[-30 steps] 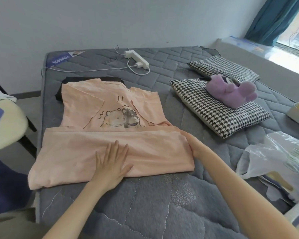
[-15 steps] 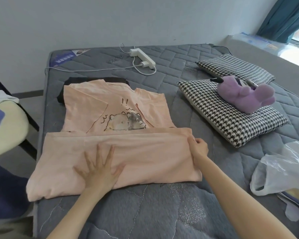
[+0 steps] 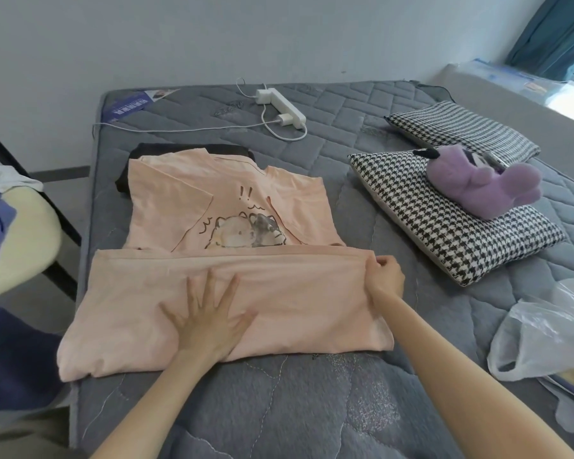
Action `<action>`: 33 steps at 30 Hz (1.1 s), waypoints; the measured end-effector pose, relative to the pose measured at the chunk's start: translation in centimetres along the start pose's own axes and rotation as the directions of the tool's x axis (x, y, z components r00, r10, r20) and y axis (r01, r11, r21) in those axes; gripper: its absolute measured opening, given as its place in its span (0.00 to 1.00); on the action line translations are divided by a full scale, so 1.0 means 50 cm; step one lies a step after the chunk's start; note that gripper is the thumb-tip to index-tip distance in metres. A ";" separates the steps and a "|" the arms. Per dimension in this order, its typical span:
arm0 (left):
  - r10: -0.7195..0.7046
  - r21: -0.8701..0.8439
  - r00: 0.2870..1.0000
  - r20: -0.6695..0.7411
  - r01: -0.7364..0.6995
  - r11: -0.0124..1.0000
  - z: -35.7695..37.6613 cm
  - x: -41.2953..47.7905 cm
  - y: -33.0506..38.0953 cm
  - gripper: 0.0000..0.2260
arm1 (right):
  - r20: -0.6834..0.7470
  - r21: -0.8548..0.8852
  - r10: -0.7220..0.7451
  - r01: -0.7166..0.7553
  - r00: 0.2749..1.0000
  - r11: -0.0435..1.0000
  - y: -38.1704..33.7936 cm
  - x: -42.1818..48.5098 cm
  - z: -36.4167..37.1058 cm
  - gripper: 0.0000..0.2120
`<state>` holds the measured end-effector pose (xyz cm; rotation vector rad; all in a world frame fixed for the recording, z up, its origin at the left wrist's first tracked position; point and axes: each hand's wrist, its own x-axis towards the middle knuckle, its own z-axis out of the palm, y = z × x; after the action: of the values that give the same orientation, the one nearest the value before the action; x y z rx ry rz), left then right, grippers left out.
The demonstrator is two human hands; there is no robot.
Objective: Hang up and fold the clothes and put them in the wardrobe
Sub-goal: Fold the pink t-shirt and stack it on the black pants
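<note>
A pink T-shirt (image 3: 193, 207) with a cartoon animal print lies flat on the grey mattress (image 3: 312, 409), its lower part folded up over the body. My left hand (image 3: 209, 323) presses flat on the folded part, fingers spread. My right hand (image 3: 385, 276) pinches the right corner of the fold's upper edge. A dark folded garment (image 3: 126, 173) peeks out from under the shirt's top left.
Two houndstooth pillows (image 3: 438, 226) lie to the right, a purple plush toy (image 3: 478, 183) on the nearer one. A white power strip (image 3: 285, 107) with a cable sits at the mattress's far end. A clear plastic bag (image 3: 544, 329) lies at right. Blue and cream fabric (image 3: 10, 233) is at left.
My right hand has gone from lying flat at the fold's right edge to pinching its upper corner. My left hand has spread and slid slightly left on the fold.
</note>
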<state>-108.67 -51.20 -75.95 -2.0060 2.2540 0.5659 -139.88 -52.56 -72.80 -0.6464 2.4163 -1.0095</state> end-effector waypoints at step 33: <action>0.339 0.211 0.941 -0.021 -0.327 0.921 -0.004 -0.109 -0.194 0.42 | 0.794 -0.275 -0.574 0.961 0.203 -0.040 0.123 -0.259 -0.019 0.35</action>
<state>-98.43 -46.91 -76.34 -1.5736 2.5876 0.2815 -131.69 -40.83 -73.98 -2.5917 1.6460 0.1600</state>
